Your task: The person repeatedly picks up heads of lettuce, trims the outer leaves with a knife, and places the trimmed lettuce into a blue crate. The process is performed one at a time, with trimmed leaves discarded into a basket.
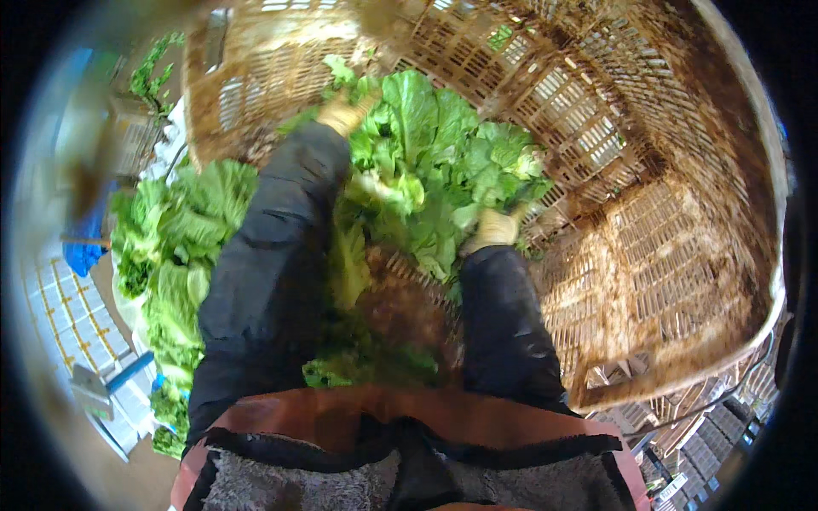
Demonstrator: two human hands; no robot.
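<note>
Leafy green lettuce heads [415, 128] lie in a loose bunch in a large, soiled brown plastic crate [677, 255] with slotted walls. My left hand [348, 114], in a pale yellowish glove, is at the bunch's upper left edge, its fingers blurred among the leaves. On the lower right side of the bunch, my right hand [495, 228], gloved alike, touches the leaves. Leaves and blur hide most of the fingertips, so the grip of each hand does not show. Both forearms wear dark sleeves.
More leafy greens [185, 255] are heaped to the left of my left arm. Beyond them stand a blue-handled metal object [96, 389] and stacked white boxes [70, 313]. Stacked crates [703, 441] are at the lower right, outside the brown crate's pale rim.
</note>
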